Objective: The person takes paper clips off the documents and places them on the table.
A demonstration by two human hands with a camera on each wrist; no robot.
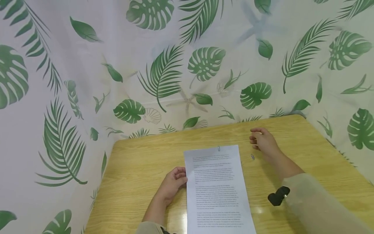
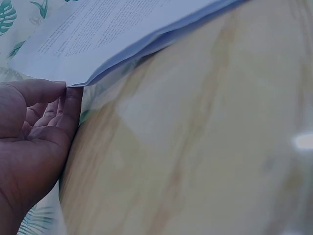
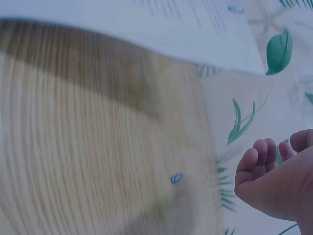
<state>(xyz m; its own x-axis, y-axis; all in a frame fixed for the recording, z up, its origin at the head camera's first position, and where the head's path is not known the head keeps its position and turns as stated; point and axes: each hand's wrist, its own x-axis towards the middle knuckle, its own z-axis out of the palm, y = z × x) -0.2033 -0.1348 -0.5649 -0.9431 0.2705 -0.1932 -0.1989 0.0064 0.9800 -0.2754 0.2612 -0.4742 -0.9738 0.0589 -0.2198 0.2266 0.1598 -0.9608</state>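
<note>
Paper [image 1: 217, 191], printed and more than one layer deep, sits at the centre of the clock, taking twelve as the top of the head view. Its right edge appears raised above the tabletop [image 1: 140, 162], with a shadow under it in the right wrist view. An attached clip [image 1: 218, 148] rides the top edge near twelve. In the left wrist view the layers gape along the side, so a slack grip would probably let them slide out of line; one clip at the top seems unlikely to keep the whole length square.

At nine, the left hand [image 1: 172, 183] has the only hold, thumb above and finger below, closed on the paper's edge. Supported from that side alone, the pile may sag or twist, and too hard a pinch could crease it.

A loose clip [image 1: 252, 157] lies on the tabletop between one and two, just beside the paper. Being so small, it could be nudged away or covered if the raised edge swings over it. Slightly farther out in the same direction is the right hand [image 1: 263, 142], its fingers loosely curled, with nothing seen in them; a hasty reach from there might knock the loose clip or miss it.
</note>
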